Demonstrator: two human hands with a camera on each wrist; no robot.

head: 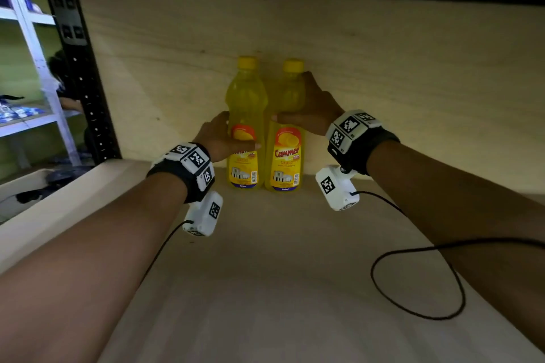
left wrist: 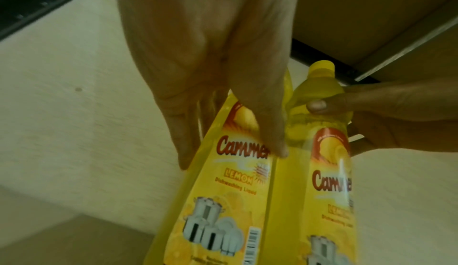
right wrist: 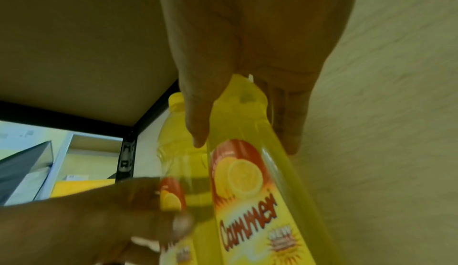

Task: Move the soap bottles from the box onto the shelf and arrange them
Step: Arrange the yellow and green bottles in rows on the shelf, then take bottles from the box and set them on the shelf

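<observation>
Against the shelf's plywood back panel (head: 383, 68), two yellow lemon dishwashing-liquid bottles are stood upright, touching. The left bottle (head: 246, 103) is gripped by the left hand (head: 218, 138), the right bottle (head: 290, 115) by the right hand (head: 312, 109), fingers curled round each. Placement appears under way; release and squaring the labels come next.

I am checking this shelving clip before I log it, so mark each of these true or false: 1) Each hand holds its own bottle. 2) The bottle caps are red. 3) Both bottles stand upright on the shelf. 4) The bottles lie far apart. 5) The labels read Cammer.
1) True: the left hand grips the left dish soap bottle, the right hand grips the right dish soap bottle.
2) False: both caps are yellow.
3) True: they stand upright on the wooden shelf.
4) False: they stand side by side, near the back panel.
5) True.
</observation>
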